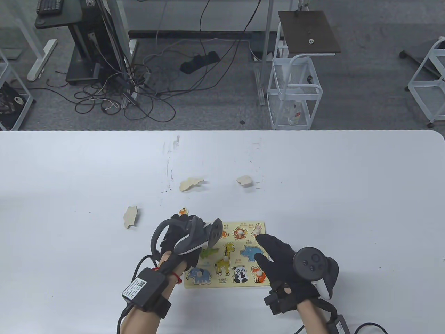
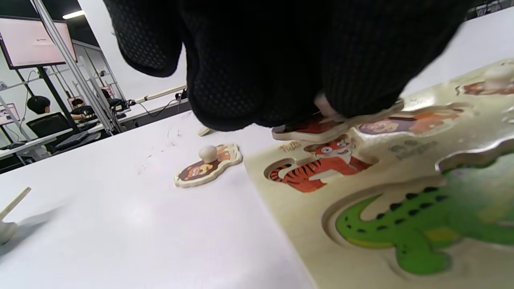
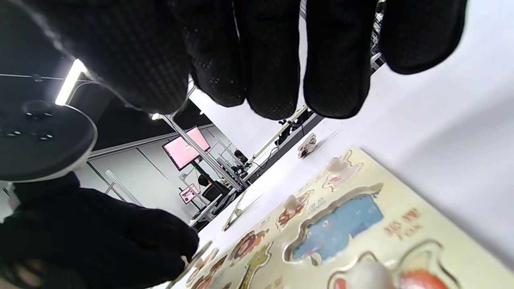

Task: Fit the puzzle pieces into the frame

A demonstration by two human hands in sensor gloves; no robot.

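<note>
The wooden animal puzzle frame (image 1: pixel 227 282) lies near the table's front edge. My left hand (image 1: pixel 175 240) hovers over its upper left corner. In the left wrist view it (image 2: pixel 321 104) pinches a flat orange puzzle piece (image 2: pixel 317 132) by its knob, tilted just above the tiger recess (image 2: pixel 317 164). The crocodile recess (image 2: pixel 401 224) below it holds no piece. My right hand (image 1: pixel 274 254) lies over the frame's right side with fingers spread and holds nothing. In the right wrist view its fingers (image 3: pixel 277 72) hang above the hippo recess (image 3: pixel 337 228).
A lion piece (image 2: pixel 209 165) lies face up just left of the frame and shows beyond my left hand (image 1: pixel 183 211). Three pieces lie face down farther out (image 1: pixel 190 183), (image 1: pixel 245 180), (image 1: pixel 130 216). Wide bare table lies on both sides.
</note>
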